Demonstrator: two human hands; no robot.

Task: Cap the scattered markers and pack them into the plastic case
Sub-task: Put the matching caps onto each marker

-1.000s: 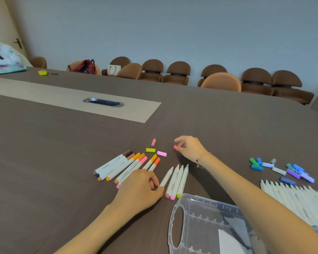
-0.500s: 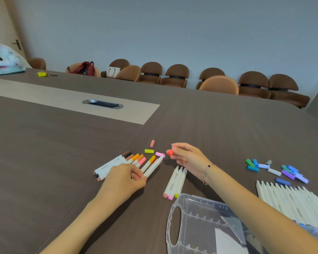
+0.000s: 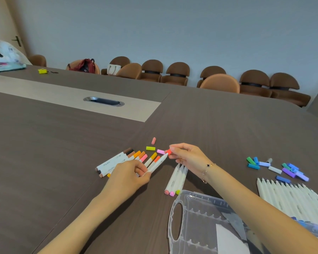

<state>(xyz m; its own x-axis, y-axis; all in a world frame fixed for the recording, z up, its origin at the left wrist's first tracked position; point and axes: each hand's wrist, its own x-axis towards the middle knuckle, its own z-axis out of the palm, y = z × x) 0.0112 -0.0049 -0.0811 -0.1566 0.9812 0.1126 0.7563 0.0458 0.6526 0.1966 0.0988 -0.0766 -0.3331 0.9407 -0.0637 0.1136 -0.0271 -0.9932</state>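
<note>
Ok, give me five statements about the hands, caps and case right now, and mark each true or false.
1. The right hand pinches a red cap at the tip of a white marker. True.
2. The left hand holds nothing. False: it grips that marker.
3. A yellow-green cap lies loose on the table. True.
4. The plastic case is full of markers. False: no markers show in its visible slots.
5. Blue and purple caps lie left of both hands. False: they lie right.
</note>
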